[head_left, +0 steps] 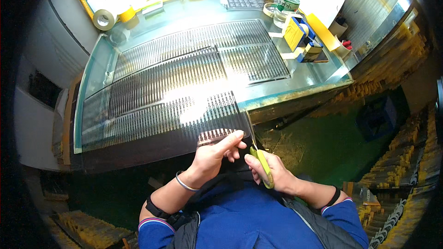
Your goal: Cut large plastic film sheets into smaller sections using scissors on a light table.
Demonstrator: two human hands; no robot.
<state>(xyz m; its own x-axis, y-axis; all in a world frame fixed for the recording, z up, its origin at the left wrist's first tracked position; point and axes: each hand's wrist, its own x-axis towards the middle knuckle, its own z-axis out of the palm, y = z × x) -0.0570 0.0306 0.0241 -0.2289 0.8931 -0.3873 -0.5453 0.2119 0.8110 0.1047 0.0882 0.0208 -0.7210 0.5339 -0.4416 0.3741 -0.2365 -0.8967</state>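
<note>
Presently, a thin, flexible-looking dark perforated sheet [184,110] is pinched at its near edge by the left hand [213,154]; green-handled scissors [261,163] are gripped in the right hand [272,173]. Edge holds seem safest.

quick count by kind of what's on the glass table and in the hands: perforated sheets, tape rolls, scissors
Perforated metal sheets: 4 that I can separate, overlapping on the glass table; the left hand holds the nearest sheet.
Tape rolls: 2, a big white one and a yellow one.
Scissors: 1, green-handled, in the right hand.
Total: 7
</note>
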